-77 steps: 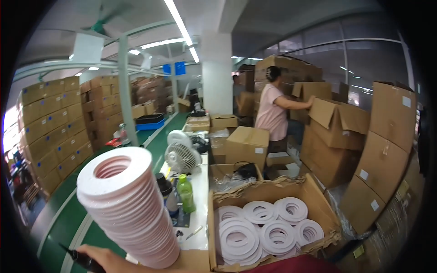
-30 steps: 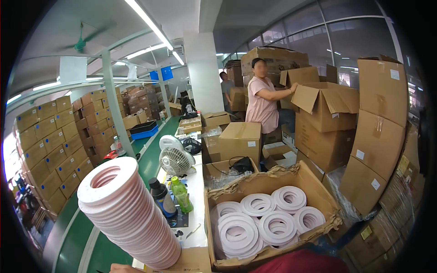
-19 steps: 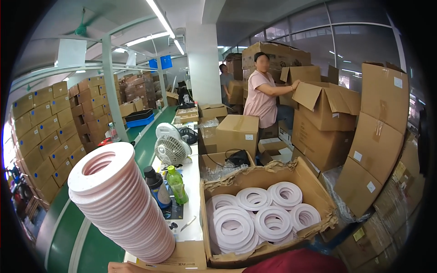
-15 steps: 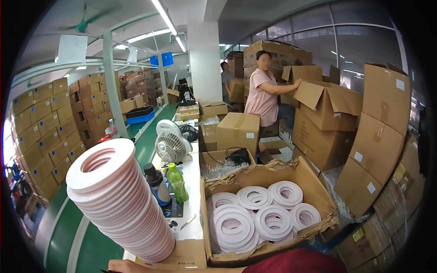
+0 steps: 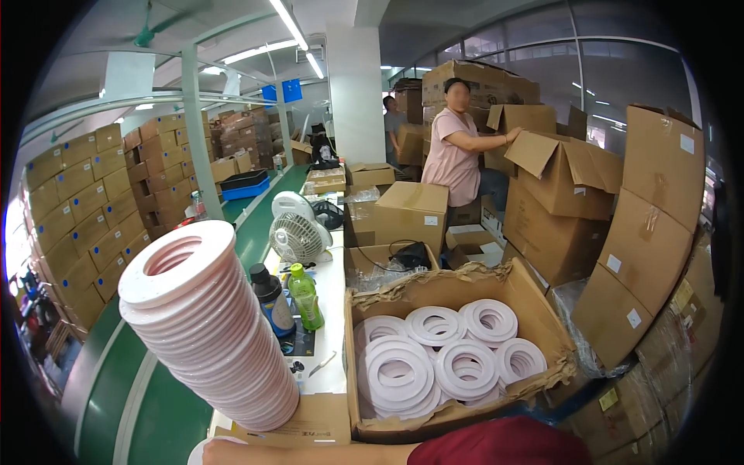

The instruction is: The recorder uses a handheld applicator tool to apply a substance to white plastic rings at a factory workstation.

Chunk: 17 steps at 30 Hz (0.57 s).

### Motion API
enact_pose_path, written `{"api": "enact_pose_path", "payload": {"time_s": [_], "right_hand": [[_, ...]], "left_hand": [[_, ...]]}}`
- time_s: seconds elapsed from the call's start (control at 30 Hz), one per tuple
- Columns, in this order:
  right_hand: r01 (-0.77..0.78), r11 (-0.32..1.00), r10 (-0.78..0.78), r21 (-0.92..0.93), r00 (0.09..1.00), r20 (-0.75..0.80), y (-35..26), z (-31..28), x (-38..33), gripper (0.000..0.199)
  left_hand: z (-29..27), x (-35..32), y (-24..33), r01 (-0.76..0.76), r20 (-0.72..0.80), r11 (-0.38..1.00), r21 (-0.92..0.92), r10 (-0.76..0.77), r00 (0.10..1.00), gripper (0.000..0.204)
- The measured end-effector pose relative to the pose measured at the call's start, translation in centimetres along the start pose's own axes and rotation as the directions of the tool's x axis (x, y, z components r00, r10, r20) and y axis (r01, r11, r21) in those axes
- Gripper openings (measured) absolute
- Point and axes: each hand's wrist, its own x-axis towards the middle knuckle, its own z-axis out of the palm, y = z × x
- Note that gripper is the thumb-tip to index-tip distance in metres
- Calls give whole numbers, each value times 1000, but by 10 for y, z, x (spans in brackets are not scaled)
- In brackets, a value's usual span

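Note:
My right forearm, in a dark red sleeve (image 5: 500, 443), reaches leftward along the lower edge. My right hand (image 5: 223, 452) is mostly cut off there, its fingers out of sight. The pale edge of a flat ring (image 5: 197, 449) shows right beside this hand; whether I grip it is hidden. Just beyond the hand stands a tall, leaning stack of pale pink-white rings (image 5: 209, 333) on a piece of cardboard (image 5: 322, 418). To its right, an open carton (image 5: 457, 283) with ragged edges holds several piles of similar white rings (image 5: 465, 370). My left hand is out of view.
Behind the stack are a dark bottle (image 5: 270, 298), a green bottle (image 5: 305, 297) and a white fan (image 5: 298, 232) on the white table. A green conveyor (image 5: 108, 395) runs at left. Cartons (image 5: 562, 209) crowd the right, where a person in pink (image 5: 453, 147) stands.
A pale ring edge now shows beside my right hand. The forearm lies farther into the picture along the lower edge. The whole view has shifted slightly.

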Motion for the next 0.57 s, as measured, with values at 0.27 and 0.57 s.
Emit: {"api": "enact_pose_path", "payload": {"time_s": [0.27,0.57], "right_hand": [[0,1000,-1,-7,999,-34,13,4,-3,37],[-85,993,67,-80,977,-202,-41,-38,-60,49]], "left_hand": [[-20,-5,6,10,-64,999,-34,-12,998,53],[-73,-47,55,-109,-411,974,-198,18,911,50]]}}
